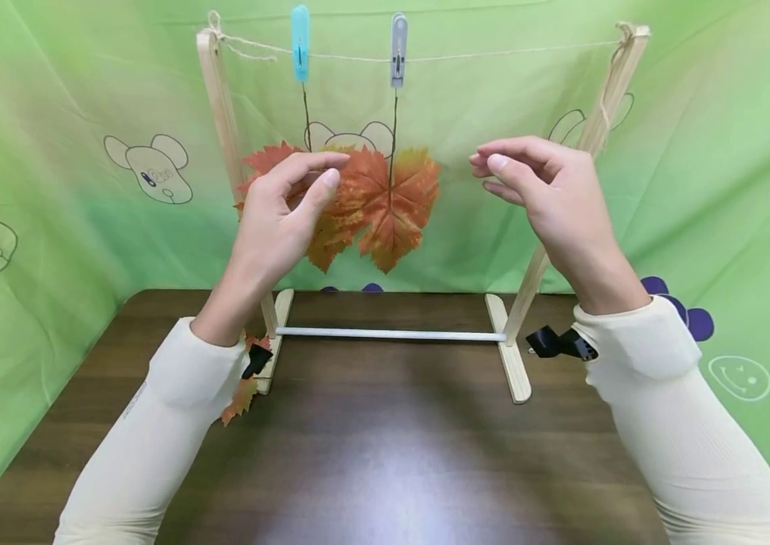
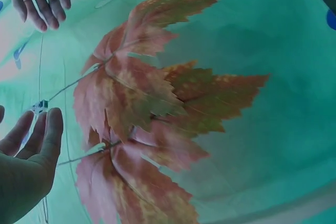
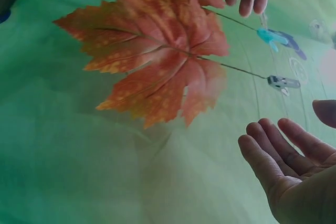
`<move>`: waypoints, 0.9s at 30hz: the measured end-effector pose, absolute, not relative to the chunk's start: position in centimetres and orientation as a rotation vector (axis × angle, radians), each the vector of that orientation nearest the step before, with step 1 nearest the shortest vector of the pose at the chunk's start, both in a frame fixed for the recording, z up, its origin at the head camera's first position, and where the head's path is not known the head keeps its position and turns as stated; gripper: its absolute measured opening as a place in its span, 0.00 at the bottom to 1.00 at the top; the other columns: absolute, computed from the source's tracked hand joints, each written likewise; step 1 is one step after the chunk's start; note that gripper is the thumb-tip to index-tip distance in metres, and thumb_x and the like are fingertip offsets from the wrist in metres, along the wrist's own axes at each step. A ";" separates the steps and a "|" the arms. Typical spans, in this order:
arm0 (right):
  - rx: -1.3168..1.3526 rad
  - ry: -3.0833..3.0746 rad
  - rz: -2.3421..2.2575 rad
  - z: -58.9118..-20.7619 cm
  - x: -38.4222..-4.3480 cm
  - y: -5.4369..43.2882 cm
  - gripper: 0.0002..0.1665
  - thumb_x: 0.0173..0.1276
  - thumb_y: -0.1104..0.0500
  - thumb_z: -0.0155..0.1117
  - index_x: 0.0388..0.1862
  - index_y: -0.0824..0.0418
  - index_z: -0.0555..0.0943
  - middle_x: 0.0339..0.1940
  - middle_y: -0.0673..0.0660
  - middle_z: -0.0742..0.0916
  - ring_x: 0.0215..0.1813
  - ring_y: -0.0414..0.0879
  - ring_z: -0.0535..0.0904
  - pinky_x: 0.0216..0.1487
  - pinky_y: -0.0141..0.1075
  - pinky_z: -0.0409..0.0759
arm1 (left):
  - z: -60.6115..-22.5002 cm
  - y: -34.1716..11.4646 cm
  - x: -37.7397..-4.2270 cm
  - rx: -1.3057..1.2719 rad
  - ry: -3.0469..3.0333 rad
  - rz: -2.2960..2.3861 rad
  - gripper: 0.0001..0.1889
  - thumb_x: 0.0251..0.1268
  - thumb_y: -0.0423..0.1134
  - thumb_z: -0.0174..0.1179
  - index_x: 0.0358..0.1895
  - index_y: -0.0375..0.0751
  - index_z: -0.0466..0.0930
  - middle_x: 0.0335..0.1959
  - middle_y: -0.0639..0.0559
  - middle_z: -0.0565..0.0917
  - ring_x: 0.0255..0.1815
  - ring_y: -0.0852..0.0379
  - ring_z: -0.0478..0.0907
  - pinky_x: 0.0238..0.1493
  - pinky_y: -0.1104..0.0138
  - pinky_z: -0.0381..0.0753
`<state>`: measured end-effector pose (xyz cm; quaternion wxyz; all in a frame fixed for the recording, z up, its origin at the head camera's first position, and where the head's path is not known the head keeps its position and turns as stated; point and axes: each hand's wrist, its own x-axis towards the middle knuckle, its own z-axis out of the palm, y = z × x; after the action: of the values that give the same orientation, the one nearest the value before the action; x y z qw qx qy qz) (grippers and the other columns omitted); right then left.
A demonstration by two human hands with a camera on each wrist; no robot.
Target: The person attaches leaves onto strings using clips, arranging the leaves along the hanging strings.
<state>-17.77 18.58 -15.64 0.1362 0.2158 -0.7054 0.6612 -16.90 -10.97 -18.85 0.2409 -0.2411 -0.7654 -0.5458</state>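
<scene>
Head view: shows a left leaf [image 1: 269, 160] and a right leaf [image 1: 398, 204] hanging by thin brown stems from a blue peg [image 1: 300, 45] and a grey peg [image 1: 398, 49] on a cord [image 1: 507, 52] across a wooden stand [image 1: 217, 91]. Shows the right leaf broad and jagged, orange-red, yellow-green near the top, dark veins fanning from its stem. Puts the left hand [image 1: 279, 216] before the left leaf, covering part of it, fingers loosely curved, thumb apart, nothing held. Puts the right hand [image 1: 562, 193] well apart from both, fingers gently bent, also empty. Includes a third leaf [image 1: 240, 401], orange-yellow, low by the stand's left foot.

Left wrist view: shows the leaves overlapping, pinker, olive-brown toward some tips. Has the left hand's fingers near a peg.

Right wrist view: shows the right leaf red-orange, speckled yellow along its lobes. Has the right hand's thumb spread wide from the fingers, gripping nothing.
</scene>
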 end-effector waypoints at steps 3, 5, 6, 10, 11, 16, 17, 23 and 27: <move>0.629 -2.060 1.899 -16.4 -17.6 19.1 0.15 0.75 0.60 0.69 0.54 0.69 0.87 0.47 0.56 0.92 0.54 0.47 0.88 0.57 0.29 0.86 | -19.5 -11.5 -16.5 -0.650 -2.128 -1.482 0.16 0.81 0.43 0.58 0.62 0.43 0.85 0.52 0.46 0.86 0.48 0.59 0.80 0.55 0.65 0.80; 0.628 -2.076 1.889 -16.8 -17.6 19.5 0.15 0.75 0.60 0.69 0.54 0.69 0.87 0.48 0.55 0.92 0.54 0.46 0.88 0.57 0.29 0.86 | -19.9 -11.8 -16.3 -0.642 -2.151 -1.478 0.16 0.81 0.44 0.58 0.62 0.43 0.85 0.53 0.46 0.86 0.48 0.59 0.81 0.55 0.66 0.80; 0.627 -2.086 1.881 -17.0 -17.6 19.7 0.15 0.75 0.60 0.69 0.54 0.69 0.87 0.48 0.54 0.92 0.54 0.45 0.88 0.56 0.28 0.86 | -20.0 -12.0 -16.2 -0.639 -2.159 -1.475 0.16 0.81 0.44 0.58 0.62 0.43 0.85 0.53 0.47 0.86 0.48 0.58 0.81 0.54 0.66 0.80; 0.612 -2.126 1.855 -17.7 -17.5 20.4 0.15 0.75 0.59 0.69 0.54 0.68 0.87 0.48 0.52 0.92 0.54 0.43 0.88 0.56 0.27 0.85 | -20.8 -12.6 -15.9 -0.628 -2.175 -1.480 0.16 0.81 0.44 0.58 0.61 0.43 0.85 0.56 0.49 0.86 0.47 0.53 0.84 0.52 0.67 0.82; 0.610 -2.134 1.849 -17.8 -17.4 20.6 0.15 0.75 0.59 0.69 0.55 0.68 0.87 0.48 0.52 0.92 0.54 0.42 0.88 0.56 0.27 0.85 | -21.0 -12.7 -15.8 -0.623 -2.181 -1.480 0.16 0.81 0.44 0.58 0.61 0.43 0.85 0.57 0.49 0.86 0.48 0.51 0.85 0.53 0.66 0.83; 0.563 -2.216 1.782 -19.0 -17.1 21.7 0.16 0.76 0.57 0.69 0.56 0.65 0.87 0.49 0.49 0.92 0.53 0.41 0.88 0.56 0.25 0.84 | -22.1 -13.7 -15.6 -0.574 -2.247 -1.479 0.16 0.81 0.46 0.57 0.62 0.45 0.85 0.59 0.51 0.86 0.50 0.49 0.85 0.55 0.64 0.84; 0.550 -2.241 1.754 -19.2 -17.0 22.0 0.17 0.76 0.57 0.68 0.57 0.64 0.87 0.50 0.48 0.92 0.53 0.40 0.88 0.56 0.25 0.84 | -22.3 -13.9 -15.5 -0.562 -2.266 -1.473 0.16 0.81 0.46 0.57 0.62 0.45 0.85 0.59 0.50 0.86 0.51 0.50 0.85 0.55 0.65 0.84; 0.495 -2.330 1.665 -20.8 -16.5 23.4 0.19 0.77 0.55 0.68 0.60 0.63 0.86 0.52 0.46 0.92 0.53 0.38 0.88 0.56 0.24 0.83 | -24.0 -15.3 -15.2 -0.522 -2.357 -1.465 0.16 0.82 0.47 0.57 0.63 0.46 0.85 0.58 0.50 0.86 0.48 0.57 0.83 0.53 0.71 0.83; 0.463 -2.368 1.629 -21.8 -16.2 24.1 0.20 0.77 0.54 0.67 0.62 0.62 0.85 0.53 0.45 0.91 0.54 0.37 0.87 0.56 0.23 0.82 | -25.4 -16.3 -15.1 -0.501 -2.389 -1.498 0.16 0.81 0.45 0.58 0.63 0.46 0.84 0.54 0.49 0.86 0.50 0.55 0.83 0.55 0.73 0.83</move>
<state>-16.22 24.06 -21.77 0.1147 0.1580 -0.8081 0.5558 -15.07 -16.33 -25.36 0.1384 -0.1733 -0.8261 -0.5180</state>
